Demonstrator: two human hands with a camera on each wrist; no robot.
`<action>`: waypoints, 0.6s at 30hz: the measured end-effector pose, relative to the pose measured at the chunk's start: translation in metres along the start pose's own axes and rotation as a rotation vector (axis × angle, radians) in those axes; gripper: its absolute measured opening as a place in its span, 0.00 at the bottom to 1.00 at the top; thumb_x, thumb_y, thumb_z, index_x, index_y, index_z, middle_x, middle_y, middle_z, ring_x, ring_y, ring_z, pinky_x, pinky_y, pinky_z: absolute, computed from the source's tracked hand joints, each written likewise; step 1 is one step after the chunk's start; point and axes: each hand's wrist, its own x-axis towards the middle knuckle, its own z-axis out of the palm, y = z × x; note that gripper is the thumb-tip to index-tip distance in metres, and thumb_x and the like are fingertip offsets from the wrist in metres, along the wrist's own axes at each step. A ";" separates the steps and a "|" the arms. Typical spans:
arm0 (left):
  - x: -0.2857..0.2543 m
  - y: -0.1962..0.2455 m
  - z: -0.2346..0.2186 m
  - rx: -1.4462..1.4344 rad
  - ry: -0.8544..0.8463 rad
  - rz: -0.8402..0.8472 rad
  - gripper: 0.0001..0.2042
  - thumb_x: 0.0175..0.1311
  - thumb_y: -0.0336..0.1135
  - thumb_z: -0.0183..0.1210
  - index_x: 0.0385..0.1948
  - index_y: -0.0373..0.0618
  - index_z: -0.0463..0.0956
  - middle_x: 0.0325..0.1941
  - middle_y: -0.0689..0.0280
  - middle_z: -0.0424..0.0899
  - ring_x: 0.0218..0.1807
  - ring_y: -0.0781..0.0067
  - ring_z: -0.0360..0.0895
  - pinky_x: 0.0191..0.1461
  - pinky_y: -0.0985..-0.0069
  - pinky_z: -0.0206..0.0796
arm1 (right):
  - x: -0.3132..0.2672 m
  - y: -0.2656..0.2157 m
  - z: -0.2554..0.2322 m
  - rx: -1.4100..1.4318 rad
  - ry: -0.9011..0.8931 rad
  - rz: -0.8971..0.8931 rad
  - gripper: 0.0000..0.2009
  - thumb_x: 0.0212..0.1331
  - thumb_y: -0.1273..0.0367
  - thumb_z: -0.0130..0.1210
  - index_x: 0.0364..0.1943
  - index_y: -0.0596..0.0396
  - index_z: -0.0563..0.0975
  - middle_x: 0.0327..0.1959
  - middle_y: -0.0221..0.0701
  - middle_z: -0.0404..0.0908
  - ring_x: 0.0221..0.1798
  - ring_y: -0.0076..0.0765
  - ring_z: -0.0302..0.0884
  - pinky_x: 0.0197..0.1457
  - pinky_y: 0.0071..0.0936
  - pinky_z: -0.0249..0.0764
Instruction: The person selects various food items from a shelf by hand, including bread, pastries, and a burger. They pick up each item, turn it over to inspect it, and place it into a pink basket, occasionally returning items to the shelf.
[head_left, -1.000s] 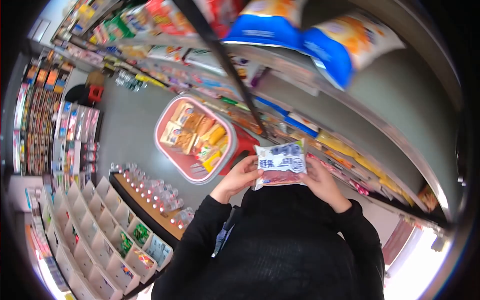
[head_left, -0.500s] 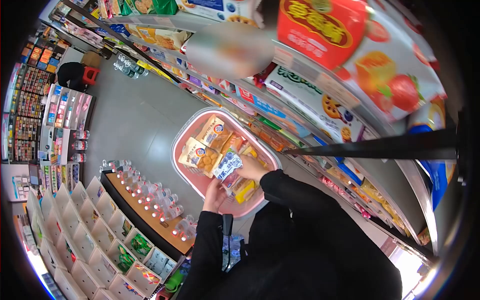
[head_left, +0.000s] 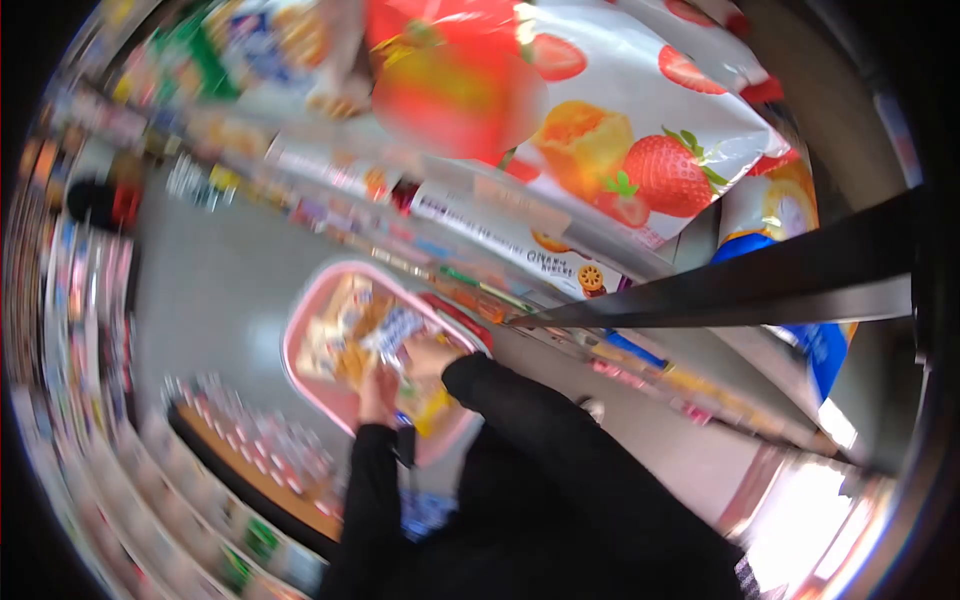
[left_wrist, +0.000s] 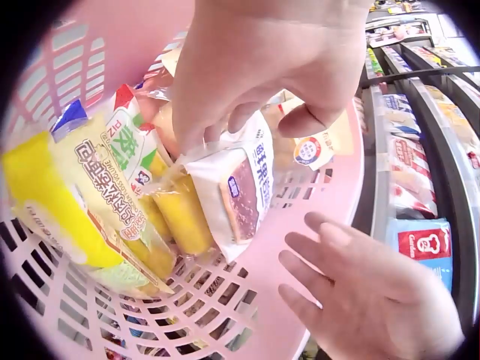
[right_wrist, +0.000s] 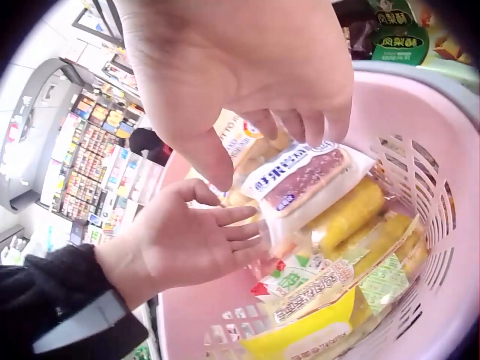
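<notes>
A white-and-blue bread package (right_wrist: 304,176) with a purple-red slice lies on other snacks in a pink plastic basket (right_wrist: 397,97). My left hand (head_left: 377,395) is inside the basket beside this package; the right wrist view shows its palm turned up and fingers extended at the package's edge. Over the package's other side is my right hand (head_left: 430,355), fingers loosely bent and apart from it in the left wrist view. Under and around it lie yellow rolls (right_wrist: 352,214) in clear wrap, a yellow-ended bread bag (left_wrist: 60,202) and beige cookie bags (head_left: 320,345).
Snack shelves (head_left: 480,195) run along the right, with a large strawberry-print bag (head_left: 640,150) close to the head camera. A dark post (head_left: 760,265) crosses the right side. Bottles (head_left: 255,425) line a wooden ledge at left, beside white bins (head_left: 150,480).
Both hands have brought the bread package down from in front of the body into the basket and let go of it. The head view has shifted, with shelf bags now closer.
</notes>
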 end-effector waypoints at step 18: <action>-0.327 -0.043 0.228 1.260 -1.066 0.475 0.19 0.57 0.32 0.51 0.51 0.38 0.63 0.50 0.60 0.70 0.48 0.70 0.69 0.50 0.75 0.61 | -0.502 0.001 -0.154 0.470 0.044 0.020 0.17 0.51 0.68 0.52 0.46 0.59 0.68 0.42 0.34 0.73 0.43 0.29 0.71 0.47 0.25 0.68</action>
